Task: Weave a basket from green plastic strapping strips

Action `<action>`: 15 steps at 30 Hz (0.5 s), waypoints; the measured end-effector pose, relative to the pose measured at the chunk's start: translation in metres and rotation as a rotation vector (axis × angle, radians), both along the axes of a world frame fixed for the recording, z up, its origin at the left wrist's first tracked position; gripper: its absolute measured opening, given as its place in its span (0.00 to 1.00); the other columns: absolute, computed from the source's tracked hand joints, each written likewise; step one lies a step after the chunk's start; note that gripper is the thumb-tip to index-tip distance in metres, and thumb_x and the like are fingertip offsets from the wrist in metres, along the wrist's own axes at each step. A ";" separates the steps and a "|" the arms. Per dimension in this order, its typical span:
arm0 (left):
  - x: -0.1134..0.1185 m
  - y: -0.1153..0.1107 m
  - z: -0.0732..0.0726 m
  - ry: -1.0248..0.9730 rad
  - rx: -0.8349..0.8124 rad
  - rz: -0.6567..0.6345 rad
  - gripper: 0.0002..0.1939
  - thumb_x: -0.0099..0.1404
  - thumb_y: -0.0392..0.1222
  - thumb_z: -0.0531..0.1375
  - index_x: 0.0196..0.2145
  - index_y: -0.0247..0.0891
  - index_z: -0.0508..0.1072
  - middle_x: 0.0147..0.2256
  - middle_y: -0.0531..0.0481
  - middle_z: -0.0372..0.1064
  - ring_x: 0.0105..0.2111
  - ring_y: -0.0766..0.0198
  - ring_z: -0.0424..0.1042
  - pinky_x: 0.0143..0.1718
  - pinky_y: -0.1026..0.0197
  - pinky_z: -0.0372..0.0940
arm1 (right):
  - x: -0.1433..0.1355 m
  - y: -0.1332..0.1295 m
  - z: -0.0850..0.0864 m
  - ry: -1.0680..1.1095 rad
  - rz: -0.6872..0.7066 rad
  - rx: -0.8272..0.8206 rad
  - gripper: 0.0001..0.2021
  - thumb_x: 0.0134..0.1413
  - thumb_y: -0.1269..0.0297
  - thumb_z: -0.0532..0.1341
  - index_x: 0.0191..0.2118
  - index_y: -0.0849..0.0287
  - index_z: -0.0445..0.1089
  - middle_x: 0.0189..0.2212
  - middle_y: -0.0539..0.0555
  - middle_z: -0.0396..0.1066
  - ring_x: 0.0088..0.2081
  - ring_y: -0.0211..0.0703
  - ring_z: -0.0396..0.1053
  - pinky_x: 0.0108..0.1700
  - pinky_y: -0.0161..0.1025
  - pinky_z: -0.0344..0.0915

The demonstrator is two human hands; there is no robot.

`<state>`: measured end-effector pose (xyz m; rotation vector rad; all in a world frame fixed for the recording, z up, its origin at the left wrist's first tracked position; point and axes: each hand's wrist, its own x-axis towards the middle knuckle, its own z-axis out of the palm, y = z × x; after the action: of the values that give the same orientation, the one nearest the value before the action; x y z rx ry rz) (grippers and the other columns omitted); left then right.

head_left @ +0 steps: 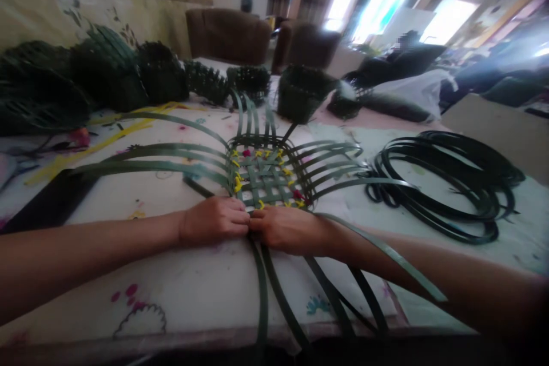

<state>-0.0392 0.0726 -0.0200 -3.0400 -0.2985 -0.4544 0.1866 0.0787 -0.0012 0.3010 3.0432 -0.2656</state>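
A half-woven basket (268, 177) of dark green flat strips lies on the table in front of me, with yellow and pink ties along the inside of its base. Long loose strips fan out from every side, several hanging toward me over the table's near edge. At the near rim, my left hand (217, 218) pinches the weaving with its fingers closed. My right hand (285, 229) meets it there, its fingertips also closed on the same rim. Exactly which strip lies between the fingertips is hidden.
Coiled dark green strips (446, 183) lie at the right. Finished-looking green baskets (304, 91) line the back of the table. Yellow strips (98, 143) and a dark flat object (47, 200) are at the left. Brown chairs (229, 34) stand beyond, and a plastic bag (412, 94) lies back right.
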 end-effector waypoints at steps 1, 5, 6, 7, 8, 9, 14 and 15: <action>-0.001 -0.001 -0.002 0.009 0.018 0.005 0.18 0.73 0.32 0.49 0.28 0.39 0.72 0.32 0.49 0.72 0.35 0.64 0.70 0.48 0.60 0.67 | -0.001 -0.001 0.001 0.005 0.011 0.005 0.13 0.62 0.74 0.54 0.29 0.57 0.72 0.38 0.53 0.72 0.41 0.41 0.66 0.45 0.39 0.65; -0.005 -0.011 -0.011 -0.061 0.108 0.080 0.16 0.72 0.32 0.49 0.30 0.37 0.72 0.33 0.48 0.74 0.38 0.62 0.71 0.51 0.58 0.67 | -0.003 -0.009 0.005 0.023 0.003 0.052 0.14 0.61 0.79 0.52 0.32 0.61 0.73 0.38 0.54 0.72 0.41 0.40 0.67 0.46 0.39 0.65; -0.006 -0.016 -0.013 -0.096 0.131 0.115 0.14 0.72 0.32 0.50 0.32 0.37 0.73 0.34 0.48 0.74 0.39 0.61 0.72 0.51 0.57 0.67 | -0.003 -0.011 0.005 0.030 -0.007 0.063 0.13 0.61 0.80 0.53 0.33 0.62 0.73 0.38 0.55 0.72 0.42 0.41 0.67 0.46 0.39 0.65; -0.005 -0.022 -0.014 -0.124 0.145 0.154 0.12 0.72 0.34 0.52 0.33 0.36 0.73 0.35 0.47 0.75 0.40 0.60 0.72 0.52 0.56 0.67 | -0.002 -0.012 0.004 0.040 -0.017 0.070 0.13 0.60 0.81 0.53 0.34 0.63 0.74 0.39 0.56 0.73 0.42 0.41 0.67 0.47 0.38 0.65; -0.003 -0.027 -0.015 -0.142 0.151 0.196 0.10 0.71 0.37 0.54 0.35 0.36 0.74 0.36 0.46 0.75 0.41 0.60 0.73 0.52 0.55 0.67 | -0.002 -0.013 0.003 0.052 -0.027 0.073 0.13 0.60 0.81 0.53 0.36 0.64 0.74 0.39 0.56 0.73 0.43 0.41 0.68 0.48 0.38 0.65; 0.000 -0.033 -0.015 -0.151 0.151 0.242 0.08 0.70 0.40 0.56 0.37 0.35 0.74 0.38 0.45 0.75 0.41 0.59 0.73 0.53 0.53 0.67 | -0.001 -0.013 0.001 0.066 -0.034 0.072 0.14 0.59 0.82 0.53 0.37 0.64 0.75 0.40 0.57 0.74 0.44 0.41 0.68 0.49 0.38 0.65; 0.020 -0.054 -0.014 -0.180 0.155 0.433 0.06 0.67 0.39 0.58 0.34 0.37 0.74 0.35 0.47 0.74 0.35 0.58 0.73 0.48 0.50 0.67 | 0.002 -0.013 -0.010 0.112 -0.095 0.075 0.14 0.59 0.81 0.53 0.37 0.65 0.75 0.43 0.59 0.74 0.45 0.42 0.70 0.52 0.38 0.65; 0.022 -0.055 -0.015 -0.196 0.146 0.435 0.08 0.68 0.38 0.57 0.32 0.37 0.73 0.33 0.48 0.74 0.34 0.59 0.72 0.44 0.53 0.68 | 0.003 -0.013 -0.011 0.116 -0.115 0.078 0.14 0.60 0.81 0.53 0.38 0.65 0.76 0.42 0.59 0.74 0.45 0.42 0.70 0.51 0.38 0.66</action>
<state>-0.0169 0.0171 -0.0349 -2.6799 -0.8691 -0.6998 0.1893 0.0659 -0.0124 0.4831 3.1604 -0.1766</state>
